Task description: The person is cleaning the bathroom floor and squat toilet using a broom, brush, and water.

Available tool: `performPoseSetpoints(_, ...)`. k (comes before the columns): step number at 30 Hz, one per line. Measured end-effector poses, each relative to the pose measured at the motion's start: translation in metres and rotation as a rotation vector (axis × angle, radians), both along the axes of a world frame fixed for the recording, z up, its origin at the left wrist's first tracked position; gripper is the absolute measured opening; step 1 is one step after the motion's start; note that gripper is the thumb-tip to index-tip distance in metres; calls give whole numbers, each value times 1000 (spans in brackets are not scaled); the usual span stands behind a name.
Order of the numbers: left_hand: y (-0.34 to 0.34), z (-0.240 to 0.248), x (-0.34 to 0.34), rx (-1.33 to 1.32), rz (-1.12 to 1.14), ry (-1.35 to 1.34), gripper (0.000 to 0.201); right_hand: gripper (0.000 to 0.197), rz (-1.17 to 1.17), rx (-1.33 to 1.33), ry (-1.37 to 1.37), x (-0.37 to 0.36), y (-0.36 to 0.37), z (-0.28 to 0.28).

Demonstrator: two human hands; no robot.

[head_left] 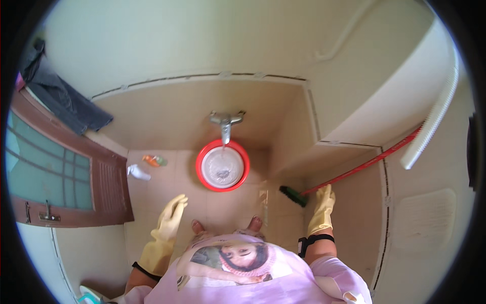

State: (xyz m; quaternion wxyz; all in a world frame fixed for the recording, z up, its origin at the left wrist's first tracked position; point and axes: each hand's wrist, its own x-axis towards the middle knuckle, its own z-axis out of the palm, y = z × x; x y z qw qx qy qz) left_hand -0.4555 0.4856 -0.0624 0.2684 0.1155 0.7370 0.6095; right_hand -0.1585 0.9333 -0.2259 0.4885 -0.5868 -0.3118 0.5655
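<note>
Both of my hands wear pale yellow rubber gloves and hold nothing that I can see. My left hand (171, 218) hangs over the floor at the left with its fingers stretched out. At the right, my right hand (324, 205) has its fingers extended, their tips overlapping the red handle of a broom (362, 164) in the picture; I see no grip on it. The broom's dark green head (293, 196) lies to the left of that hand. Ahead, water runs from a metal faucet (226, 123) into a white basin (208, 169) set inside a red tub (201, 177).
An orange and green bottle (154, 160) and a white bottle (138, 173) lie on the tiled floor (187, 185). A brown door (110, 195) with glass panes stands at the left, dark trousers (68, 99) hanging beside it. A white corrugated hose (434, 121) hangs at the right.
</note>
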Motion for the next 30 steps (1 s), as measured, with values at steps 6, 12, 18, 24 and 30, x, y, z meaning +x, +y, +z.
performPoseSetpoints(6,-79,-23,-70,-88,-47,42,32,40,546,-283,-155,-105,-141,-47)
performPoseSetpoints(12,-117,-52,-112,-114,17,-129,30,50,779,-454,-309,-222,-205,-127)
performPoseSetpoints(18,-134,-96,-116,-293,58,-239,29,41,897,-496,-334,-316,-251,-189)
performPoseSetpoints(24,-132,-157,-101,-268,121,-386,29,35,845,11,-574,-345,-220,-246)
performPoseSetpoints(30,-125,-177,-111,-317,234,-437,29,30,409,809,-564,-413,-168,-80)
